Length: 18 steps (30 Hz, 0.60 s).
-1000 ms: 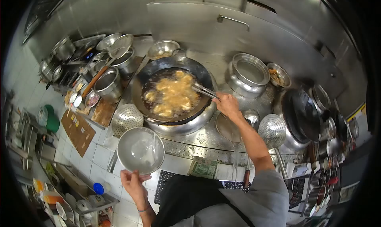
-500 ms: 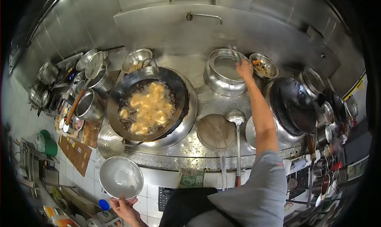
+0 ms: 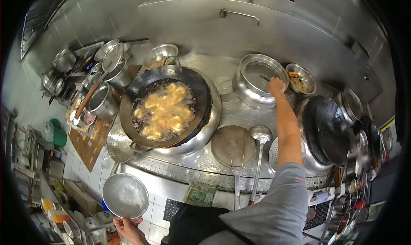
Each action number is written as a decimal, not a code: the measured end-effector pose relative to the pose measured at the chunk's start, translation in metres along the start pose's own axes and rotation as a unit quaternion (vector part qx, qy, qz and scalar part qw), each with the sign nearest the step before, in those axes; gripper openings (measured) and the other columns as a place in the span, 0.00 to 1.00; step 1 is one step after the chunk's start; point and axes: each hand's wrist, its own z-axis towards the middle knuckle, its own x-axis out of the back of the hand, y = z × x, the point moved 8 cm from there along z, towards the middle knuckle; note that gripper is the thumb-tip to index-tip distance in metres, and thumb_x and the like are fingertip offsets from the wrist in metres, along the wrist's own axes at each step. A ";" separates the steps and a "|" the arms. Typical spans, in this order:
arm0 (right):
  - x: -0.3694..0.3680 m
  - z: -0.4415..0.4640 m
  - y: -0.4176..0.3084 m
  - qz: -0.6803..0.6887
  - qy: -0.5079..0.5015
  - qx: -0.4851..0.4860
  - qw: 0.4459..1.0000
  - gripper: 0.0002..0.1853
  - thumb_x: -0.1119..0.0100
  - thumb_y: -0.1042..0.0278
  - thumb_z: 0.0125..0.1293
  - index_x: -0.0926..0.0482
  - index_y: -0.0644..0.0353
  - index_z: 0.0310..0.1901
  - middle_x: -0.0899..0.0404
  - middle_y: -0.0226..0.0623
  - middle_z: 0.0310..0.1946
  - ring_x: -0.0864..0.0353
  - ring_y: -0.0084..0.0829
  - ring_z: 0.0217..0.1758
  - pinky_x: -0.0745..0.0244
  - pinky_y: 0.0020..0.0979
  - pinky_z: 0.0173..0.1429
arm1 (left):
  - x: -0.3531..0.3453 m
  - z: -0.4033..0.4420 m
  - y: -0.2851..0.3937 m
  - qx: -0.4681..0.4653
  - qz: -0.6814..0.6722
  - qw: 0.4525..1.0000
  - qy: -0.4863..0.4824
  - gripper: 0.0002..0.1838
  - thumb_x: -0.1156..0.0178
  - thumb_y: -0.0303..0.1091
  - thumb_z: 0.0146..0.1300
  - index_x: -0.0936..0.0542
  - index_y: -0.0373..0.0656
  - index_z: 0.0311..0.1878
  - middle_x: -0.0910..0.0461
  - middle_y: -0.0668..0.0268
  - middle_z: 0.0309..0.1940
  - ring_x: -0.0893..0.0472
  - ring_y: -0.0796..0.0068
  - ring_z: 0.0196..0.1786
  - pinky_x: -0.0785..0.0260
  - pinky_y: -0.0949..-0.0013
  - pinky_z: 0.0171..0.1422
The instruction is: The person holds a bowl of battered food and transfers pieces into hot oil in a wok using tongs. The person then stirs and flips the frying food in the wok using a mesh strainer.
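Steel surface [image 3: 227,95] carried the wok [image 3: 158,73]; the pot [image 3: 248,97] stood to its right. My left hand [image 3: 129,228] pinched the metal bowl [image 3: 113,190] by its near rim, in front of the surface. My right hand [image 3: 277,86] gripped the tongs [image 3: 264,77] over the pot; couldn't tell whether they touched liquid. Golden pieces [image 3: 165,110] bubbled in the wok.

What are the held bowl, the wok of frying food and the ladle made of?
The bowl looks like stainless steel: satiny grey, bright rim. The wok is probably iron or carbon steel, given its dark, patchy wall. The ladle seems polished metal, perhaps stainless steel, from its bright glints.
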 end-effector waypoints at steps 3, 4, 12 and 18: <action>-0.016 0.009 -0.007 -0.066 -0.058 0.044 0.995 0.15 0.45 0.65 0.69 0.17 0.52 0.55 0.19 0.40 0.60 0.17 0.40 0.61 0.20 0.42 0.59 | 0.004 -0.017 0.008 0.008 0.002 0.999 0.038 0.07 0.43 0.26 0.68 0.31 0.45 0.44 0.22 0.67 0.30 0.23 0.81 0.17 0.21 0.75 0.19; -0.016 0.011 -0.009 -0.062 -0.054 0.038 0.996 0.16 0.45 0.65 0.69 0.17 0.51 0.56 0.20 0.39 0.61 0.18 0.40 0.62 0.21 0.42 0.59 | 0.006 -0.022 0.009 0.012 -0.001 0.999 0.050 0.07 0.43 0.26 0.68 0.31 0.45 0.44 0.23 0.67 0.30 0.23 0.81 0.17 0.22 0.75 0.19; -0.014 0.024 -0.031 -0.114 -0.052 0.065 0.990 0.16 0.46 0.64 0.70 0.17 0.48 0.56 0.17 0.35 0.57 0.18 0.39 0.62 0.22 0.44 0.59 | 0.024 -0.047 0.009 0.027 -0.013 0.994 0.103 0.06 0.44 0.25 0.68 0.31 0.43 0.45 0.24 0.66 0.30 0.26 0.84 0.18 0.21 0.76 0.20; 0.001 0.006 -0.026 -0.117 -0.017 0.067 0.991 0.15 0.50 0.65 0.72 0.17 0.50 0.54 0.15 0.36 0.54 0.16 0.41 0.59 0.22 0.45 0.58 | 0.032 -0.042 0.012 0.018 -0.028 0.995 0.093 0.07 0.44 0.26 0.68 0.31 0.41 0.45 0.24 0.66 0.34 0.25 0.79 0.18 0.21 0.74 0.22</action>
